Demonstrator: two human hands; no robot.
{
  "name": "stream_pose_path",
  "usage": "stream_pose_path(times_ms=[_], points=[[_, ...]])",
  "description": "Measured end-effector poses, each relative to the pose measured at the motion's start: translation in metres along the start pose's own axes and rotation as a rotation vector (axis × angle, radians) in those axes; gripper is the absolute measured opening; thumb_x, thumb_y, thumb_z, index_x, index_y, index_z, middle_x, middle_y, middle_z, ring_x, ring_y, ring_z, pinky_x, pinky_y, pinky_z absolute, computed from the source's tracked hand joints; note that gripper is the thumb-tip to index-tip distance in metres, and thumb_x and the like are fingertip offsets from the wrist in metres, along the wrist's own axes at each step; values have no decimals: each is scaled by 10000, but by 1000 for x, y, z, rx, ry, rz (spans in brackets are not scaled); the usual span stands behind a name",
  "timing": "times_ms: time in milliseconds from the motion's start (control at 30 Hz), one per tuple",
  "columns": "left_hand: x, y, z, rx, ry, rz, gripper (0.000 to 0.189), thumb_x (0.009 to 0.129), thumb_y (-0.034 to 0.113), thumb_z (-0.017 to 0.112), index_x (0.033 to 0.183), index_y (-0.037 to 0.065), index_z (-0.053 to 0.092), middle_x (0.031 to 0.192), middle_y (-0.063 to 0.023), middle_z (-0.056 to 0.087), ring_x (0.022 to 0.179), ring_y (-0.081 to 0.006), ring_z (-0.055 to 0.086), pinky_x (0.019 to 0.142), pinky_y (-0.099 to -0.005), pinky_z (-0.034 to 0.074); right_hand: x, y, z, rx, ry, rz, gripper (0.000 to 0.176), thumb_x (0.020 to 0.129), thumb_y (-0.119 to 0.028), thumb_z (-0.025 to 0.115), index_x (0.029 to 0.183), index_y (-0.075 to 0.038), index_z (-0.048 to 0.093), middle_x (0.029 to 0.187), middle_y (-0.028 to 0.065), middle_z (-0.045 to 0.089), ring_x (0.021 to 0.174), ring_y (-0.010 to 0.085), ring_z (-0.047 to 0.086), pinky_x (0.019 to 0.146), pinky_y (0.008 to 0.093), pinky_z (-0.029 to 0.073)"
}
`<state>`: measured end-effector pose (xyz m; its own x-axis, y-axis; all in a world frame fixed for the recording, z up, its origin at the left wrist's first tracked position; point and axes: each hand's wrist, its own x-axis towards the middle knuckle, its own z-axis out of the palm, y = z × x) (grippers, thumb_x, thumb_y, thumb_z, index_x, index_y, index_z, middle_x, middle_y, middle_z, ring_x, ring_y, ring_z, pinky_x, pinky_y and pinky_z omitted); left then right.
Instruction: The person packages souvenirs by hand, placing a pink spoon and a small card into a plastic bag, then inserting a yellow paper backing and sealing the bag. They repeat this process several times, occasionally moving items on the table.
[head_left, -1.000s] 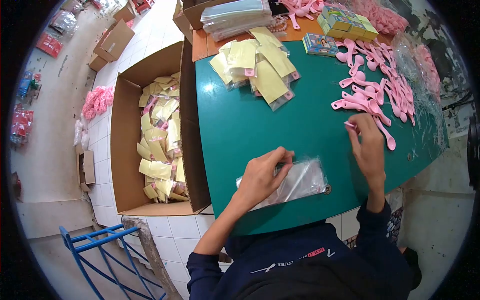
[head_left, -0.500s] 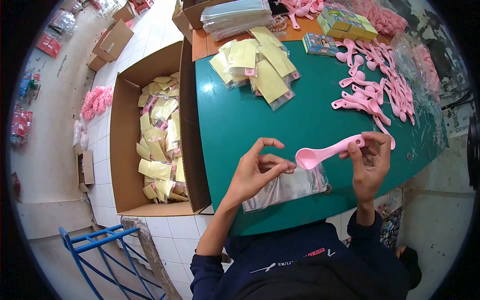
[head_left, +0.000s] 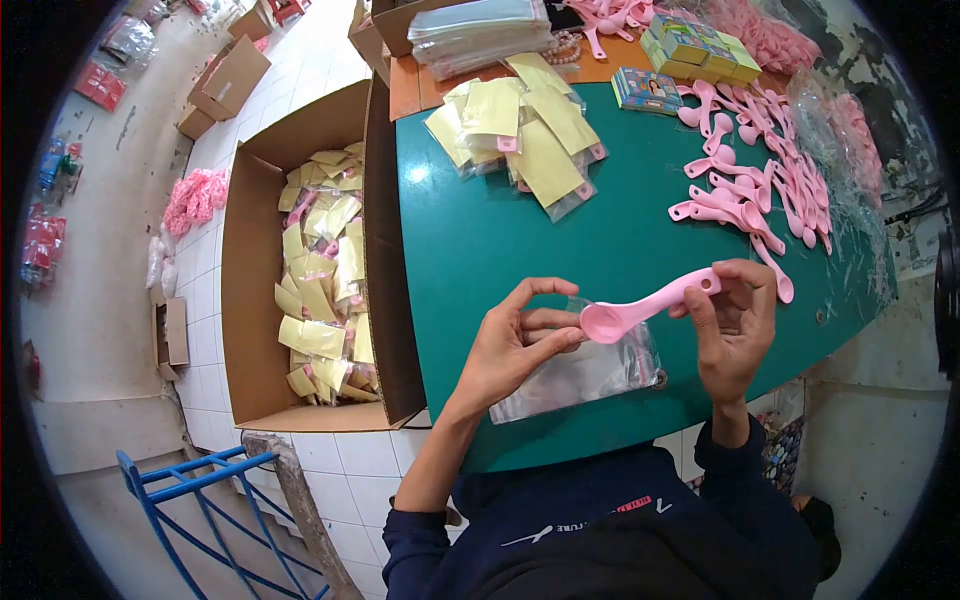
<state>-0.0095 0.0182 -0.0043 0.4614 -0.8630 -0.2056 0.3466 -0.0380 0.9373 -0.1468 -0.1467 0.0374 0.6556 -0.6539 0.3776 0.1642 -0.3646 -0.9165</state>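
Observation:
A pink plastic measuring spoon [head_left: 655, 304] is held by the end of its handle in my right hand [head_left: 735, 325], with its bowl pointing left. My left hand [head_left: 525, 345] has thumb and fingers closed on the edge of a clear plastic bag [head_left: 574, 305], right beside the spoon's bowl. The bag's film is thin and only partly visible around the fingertips. Below both hands, a stack of clear plastic bags [head_left: 585, 382] lies flat near the table's front edge.
Loose pink spoons [head_left: 745, 205] lie on the green table [head_left: 470, 260] at right. Packed bags with yellow cards [head_left: 550, 165] are piled at the back, near small boxes [head_left: 645, 90]. Left of the table stands a cardboard box [head_left: 250, 300] full of packed bags, beside a blue metal frame [head_left: 200, 480].
My right hand has shifted slightly left, bringing the spoon's bowl up to my left fingertips. More of the clear film shows beside the left fingers.

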Motion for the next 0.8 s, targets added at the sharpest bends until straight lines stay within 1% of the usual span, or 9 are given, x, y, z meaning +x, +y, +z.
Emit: stream_pose_path(times_ms=[233, 333, 433, 533, 567, 600, 700, 767, 800], points=[[1, -2, 12, -74, -72, 159, 391, 892, 101, 580, 1246, 0, 447, 1054, -145, 640, 950, -163, 616, 857, -272, 484, 8, -1, 9, 46, -281, 136, 303, 799, 38, 652, 1031, 28, 458, 857, 115, 601, 735, 135, 618, 644, 245, 512], [1, -1, 7, 211, -78, 82, 296, 944, 185, 505, 1154, -19, 546, 1029, -133, 649, 930, -155, 610, 843, -271, 475, 15, -4, 9, 25, -313, 27, 272, 794, 21, 665, 987, 28, 474, 863, 120, 612, 704, 128, 617, 624, 235, 510], [0, 7, 5, 214, -131, 123, 302, 971, 208, 451, 1061, -16, 633, 934, -67, 674, 813, -99, 592, 734, -243, 477, 25, -5, 1, -98, -344, -105, 295, 820, -144, 689, 996, 14, 512, 966, 135, 601, 804, 173, 611, 701, 291, 508], [-6, 30, 13, 88, -11, 124, 307, 974, 208, 443, 1019, -8, 656, 880, -61, 672, 753, -91, 559, 700, -231, 464, 55, -19, 11, -58, -741, -467, 404, 837, -364, 648, 1020, -16, 557, 1093, 153, 560, 949, 230, 561, 806, 348, 471], [-7, 33, 10, 118, -10, 191, 323, 979, 210, 427, 1020, -18, 651, 905, -80, 675, 795, -113, 597, 716, -236, 474, 61, -12, 13, 87, -883, -418, 567, 826, -562, 533, 1048, -43, 591, 1169, 156, 519, 1044, 266, 499, 868, 363, 428], [-6, 35, 8, 103, -11, 259, 332, 981, 213, 420, 1013, -24, 651, 915, -90, 675, 814, -127, 607, 724, -242, 480, 81, 3, 15, 143, -902, -466, 571, 844, -574, 497, 1039, -47, 601, 1170, 157, 518, 1030, 257, 510, 852, 347, 434], [-7, 40, 6, 33, -7, 434, 379, 988, 235, 397, 980, -48, 649, 973, -136, 670, 895, -192, 640, 755, -274, 505, 175, 51, -3, -62, -705, -182, 460, 921, -454, 451, 1014, -41, 632, 1078, 110, 591, 919, 193, 565, 792, 308, 446], [-9, 40, 5, 47, 1, 430, 389, 989, 243, 395, 979, -53, 647, 978, -140, 669, 899, -192, 638, 769, -282, 508, 253, 138, -29, -815, -306, -249, 413, 903, -377, 511, 950, 16, 627, 837, 103, 638, 747, 204, 599, 680, 301, 446], [-10, 40, 4, 55, 7, 432, 394, 989, 247, 395, 979, -56, 646, 980, -142, 668, 901, -191, 638, 776, -286, 510, 276, 161, -41, -892, -215, -45, 427, 844, -410, 567, 902, 1, 665, 768, 179, 639, 751, 336, 619, 714, 387, 476]])
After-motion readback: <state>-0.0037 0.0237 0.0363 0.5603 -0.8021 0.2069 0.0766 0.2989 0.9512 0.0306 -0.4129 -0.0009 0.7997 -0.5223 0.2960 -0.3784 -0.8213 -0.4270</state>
